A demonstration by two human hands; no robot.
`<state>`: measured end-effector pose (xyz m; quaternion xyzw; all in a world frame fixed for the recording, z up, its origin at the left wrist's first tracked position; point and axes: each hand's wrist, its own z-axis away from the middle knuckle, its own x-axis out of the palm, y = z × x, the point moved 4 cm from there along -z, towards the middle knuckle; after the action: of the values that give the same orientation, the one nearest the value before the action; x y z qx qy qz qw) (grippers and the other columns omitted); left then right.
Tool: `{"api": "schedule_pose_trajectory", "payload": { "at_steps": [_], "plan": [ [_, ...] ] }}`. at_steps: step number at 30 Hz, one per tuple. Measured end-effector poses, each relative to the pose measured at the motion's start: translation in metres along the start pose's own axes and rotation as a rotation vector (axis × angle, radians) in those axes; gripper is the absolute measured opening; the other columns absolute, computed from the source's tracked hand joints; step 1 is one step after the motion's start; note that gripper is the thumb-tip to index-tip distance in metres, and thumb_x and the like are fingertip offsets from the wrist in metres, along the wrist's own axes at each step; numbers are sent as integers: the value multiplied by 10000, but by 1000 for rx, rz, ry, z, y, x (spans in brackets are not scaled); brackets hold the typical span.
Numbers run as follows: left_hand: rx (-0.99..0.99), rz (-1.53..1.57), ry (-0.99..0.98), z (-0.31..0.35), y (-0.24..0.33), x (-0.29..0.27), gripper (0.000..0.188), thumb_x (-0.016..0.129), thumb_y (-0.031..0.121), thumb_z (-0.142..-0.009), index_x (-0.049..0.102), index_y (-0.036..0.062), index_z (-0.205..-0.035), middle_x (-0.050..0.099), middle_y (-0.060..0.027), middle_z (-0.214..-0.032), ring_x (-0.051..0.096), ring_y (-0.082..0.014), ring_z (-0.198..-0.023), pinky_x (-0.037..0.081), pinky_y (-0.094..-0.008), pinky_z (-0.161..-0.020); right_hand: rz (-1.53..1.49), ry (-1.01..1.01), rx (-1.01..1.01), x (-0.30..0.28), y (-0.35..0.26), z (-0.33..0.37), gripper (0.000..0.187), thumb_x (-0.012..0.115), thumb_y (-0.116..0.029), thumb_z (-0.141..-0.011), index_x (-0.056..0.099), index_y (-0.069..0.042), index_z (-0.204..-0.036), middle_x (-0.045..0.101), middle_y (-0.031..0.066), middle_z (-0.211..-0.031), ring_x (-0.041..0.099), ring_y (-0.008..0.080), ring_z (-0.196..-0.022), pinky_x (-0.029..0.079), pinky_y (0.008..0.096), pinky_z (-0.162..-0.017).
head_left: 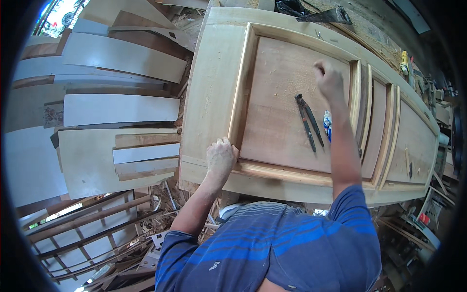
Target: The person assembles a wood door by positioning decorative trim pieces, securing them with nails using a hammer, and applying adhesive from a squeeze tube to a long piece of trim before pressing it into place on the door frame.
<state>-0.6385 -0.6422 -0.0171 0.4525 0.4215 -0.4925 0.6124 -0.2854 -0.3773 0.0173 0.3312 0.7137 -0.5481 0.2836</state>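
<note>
A pale wooden door (214,73) with raised moulding strips (241,82) around recessed panels lies before me. My left hand (222,156) is closed, resting at the lower left corner of the moulding; anything in its fingers is hidden. Over the big panel (277,73), my right hand (329,80) is curled into a fist, and I cannot make out whether it holds something. A pair of dark pincers (302,117) lies on this panel, handles toward me. Beside them sits a blue and white packet (327,124), partly covered by my right forearm.
Boards and panels (121,107) are stacked on the left. Below them leans a barred frame (87,228). Beyond the door's far edge lie a dark plastic bag (291,7) and a yellow bottle (404,63). Sawdust is scattered over the big panel.
</note>
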Motion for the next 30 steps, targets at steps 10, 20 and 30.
{"api": "schedule_pose_trajectory", "payload": {
  "at_steps": [10, 20, 30],
  "plan": [
    [29, 153, 144, 41, 4, -36, 399, 768, 365, -1010, 672, -9, -1113, 754, -202, -1024, 786, -354, -929, 628, -476, -849, -474, -320, 293, 26, -115, 247, 129, 801, -64, -946, 749, -18, -1055, 821, 137, -959, 807, 204, -882, 639, 354, -811],
    [2, 1706, -171, 95, 34, 3, 185, 784, 116, -1050, 691, -1, -1160, 774, -83, -1051, 759, -161, -1010, 630, -336, -942, -651, -556, 231, 3, -171, 287, 136, 798, -62, -935, 721, -7, -1033, 809, 101, -946, 802, 181, -905, 637, 331, -850],
    [-145, 1944, -249, 111, 35, 3, 184, 805, 136, -1035, 704, 12, -1128, 775, -81, -1063, 763, -162, -1011, 616, -344, -996, -693, -519, 132, 0, -182, 300, 136, 812, -60, -919, 719, -14, -1008, 800, 91, -916, 791, 161, -882, 629, 333, -827]
  ]
}}
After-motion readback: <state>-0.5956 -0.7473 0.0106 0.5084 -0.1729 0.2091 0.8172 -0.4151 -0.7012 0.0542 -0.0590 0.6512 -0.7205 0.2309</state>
